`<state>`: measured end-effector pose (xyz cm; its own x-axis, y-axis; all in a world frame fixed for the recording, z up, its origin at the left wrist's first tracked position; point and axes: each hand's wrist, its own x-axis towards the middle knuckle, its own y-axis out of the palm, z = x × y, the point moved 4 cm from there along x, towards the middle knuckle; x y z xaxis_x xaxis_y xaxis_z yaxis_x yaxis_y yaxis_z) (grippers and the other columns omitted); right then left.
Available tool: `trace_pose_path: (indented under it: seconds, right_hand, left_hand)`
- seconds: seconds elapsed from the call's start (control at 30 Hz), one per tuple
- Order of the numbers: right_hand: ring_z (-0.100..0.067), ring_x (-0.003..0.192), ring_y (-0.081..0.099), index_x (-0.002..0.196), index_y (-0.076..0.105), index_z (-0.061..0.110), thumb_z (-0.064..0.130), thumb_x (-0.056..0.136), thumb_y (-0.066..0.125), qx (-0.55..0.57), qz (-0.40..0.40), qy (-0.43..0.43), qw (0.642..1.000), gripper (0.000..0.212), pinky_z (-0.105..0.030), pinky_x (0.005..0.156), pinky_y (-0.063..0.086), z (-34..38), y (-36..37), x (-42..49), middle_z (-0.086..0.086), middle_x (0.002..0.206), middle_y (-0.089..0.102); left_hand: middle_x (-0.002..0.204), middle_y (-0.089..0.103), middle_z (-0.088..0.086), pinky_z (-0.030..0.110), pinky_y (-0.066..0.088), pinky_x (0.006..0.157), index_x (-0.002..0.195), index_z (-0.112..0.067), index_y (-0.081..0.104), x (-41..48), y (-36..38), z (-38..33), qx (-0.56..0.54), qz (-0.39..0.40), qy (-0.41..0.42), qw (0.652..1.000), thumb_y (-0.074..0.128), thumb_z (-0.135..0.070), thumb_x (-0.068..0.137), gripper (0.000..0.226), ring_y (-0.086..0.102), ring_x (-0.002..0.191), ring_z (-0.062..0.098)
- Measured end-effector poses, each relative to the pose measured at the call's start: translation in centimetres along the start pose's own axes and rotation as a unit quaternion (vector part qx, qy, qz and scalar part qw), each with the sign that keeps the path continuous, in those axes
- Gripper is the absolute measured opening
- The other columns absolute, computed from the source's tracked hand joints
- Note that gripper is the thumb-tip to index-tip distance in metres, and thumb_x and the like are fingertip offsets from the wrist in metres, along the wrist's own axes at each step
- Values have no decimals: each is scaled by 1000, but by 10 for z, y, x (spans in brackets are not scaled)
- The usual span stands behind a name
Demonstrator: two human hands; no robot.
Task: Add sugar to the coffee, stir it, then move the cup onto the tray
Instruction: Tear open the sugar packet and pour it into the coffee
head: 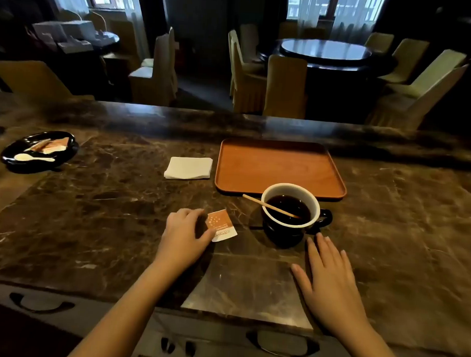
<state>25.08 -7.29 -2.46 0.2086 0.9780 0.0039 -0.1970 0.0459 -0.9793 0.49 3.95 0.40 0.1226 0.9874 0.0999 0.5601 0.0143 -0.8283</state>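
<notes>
Resting on a dark marble counter [120, 200], our left hand [184, 237] pinches a sugar packet [221, 225] between thumb and fingertips, at nine o'clock from the cup [290, 216]; our right hand [330, 277] lies flat, fingers together and gripping nothing, at five o'clock from the cup and just short of its base; the cup holds dark coffee with a wooden stirrer [268, 205] leaning from the liquid over the rim toward ten o'clock; the tray [280, 166] stands bare at twelve o'clock, the cup just beside its near edge; we cannot tell whether the packet is torn or emptied. We judge sugaring to be the step in hand; done well, we tear a corner, tip the packet low over the coffee, and steady the handle [326, 216] at three o'clock; a napkin [189, 168] lies at nine o'clock from the tray.
</notes>
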Motion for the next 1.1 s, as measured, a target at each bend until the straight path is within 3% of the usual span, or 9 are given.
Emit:
trace_pose_path:
  seconds: [0.13, 0.3, 0.43, 0.53, 0.7, 0.87, 0.93, 1.0, 1.1]
  right_hand:
    - [-11, 140, -11, 147, 2, 18, 58, 89, 9, -14, -19, -15, 1000, 71, -35, 113, -9, 0, 0, -1, -3, 158, 0]
    - [-13, 142, -7, 147, 4, 17, 56, 91, 13, -2, -24, -25, 999, 69, -37, 115, -6, 2, -2, -3, -3, 158, 1]
    - [-14, 143, -5, 147, 6, 17, 55, 92, 17, 9, -27, -24, 999, 68, -38, 116, -4, 2, -3, -4, -3, 158, 3]
    - [-14, 143, -4, 147, 7, 17, 55, 92, 19, 20, -34, -25, 999, 67, -37, 116, -3, 3, -4, -3, -4, 158, 4]
    - [-14, 143, -5, 147, 6, 17, 55, 92, 17, 16, -37, -25, 999, 68, -37, 116, -4, 2, -3, -4, -4, 158, 3]
    - [-14, 143, 9, 142, 31, 17, 46, 93, 38, 88, -59, -37, 994, 58, -35, 115, 1, 3, -11, -5, -4, 155, 22]
    - [-12, 136, 28, 131, 49, 16, 34, 92, 50, 198, -88, -31, 976, 43, -34, 113, 19, 3, -21, -9, -5, 144, 43]
    - [-4, 118, 51, 116, 61, 24, 30, 88, 56, 350, -107, -14, 931, 29, -30, 99, 43, 4, -33, -17, 2, 123, 63]
    - [-10, 86, 69, 98, 68, 28, 48, 72, 59, 585, -20, 6, 811, 34, -23, 65, 57, 16, -50, -22, 3, 92, 75]
  left_hand:
    - [129, 45, 7, 35, 37, 94, 130, -18, 44, 16, 9, -10, 31, 22, -9, 999, 58, -41, 82, 55, 33, 119, 21]
    - [123, 48, 5, 36, 39, 92, 115, -18, 56, 29, 15, -15, 29, 15, -3, 999, 65, -34, 79, 40, 36, 116, 21]
    - [106, 57, 2, 30, 44, 78, 91, -24, 58, 30, 14, -15, -28, 24, -10, 999, 68, -24, 77, 18, 47, 99, 15]
    - [91, 61, -2, 24, 45, 64, 82, -27, 56, 26, 13, -15, -85, 34, -22, 996, 68, -18, 77, 16, 54, 78, 10]
    - [87, 63, -8, 16, 43, 61, 80, -30, 60, 20, 2, -18, -164, 78, -31, 983, 67, -17, 78, 15, 60, 78, 8]
    - [88, 67, -5, 15, 47, 56, 82, -28, 63, 7, -14, -40, -190, 136, -15, 972, 68, -18, 76, 13, 65, 76, 5]
    - [86, 68, -5, 12, 48, 54, 81, -27, 64, 0, -20, -55, -205, 160, 6, 966, 69, -18, 75, 12, 66, 73, 2]
    - [83, 68, -5, 9, 48, 54, 79, -29, 64, -8, -28, -75, -213, 182, 43, 959, 70, -19, 74, 12, 64, 72, -1]
    - [86, 69, -3, 12, 52, 62, 81, -26, 65, -13, -37, -108, -242, 202, 90, 945, 69, -19, 74, 11, 65, 74, 3]
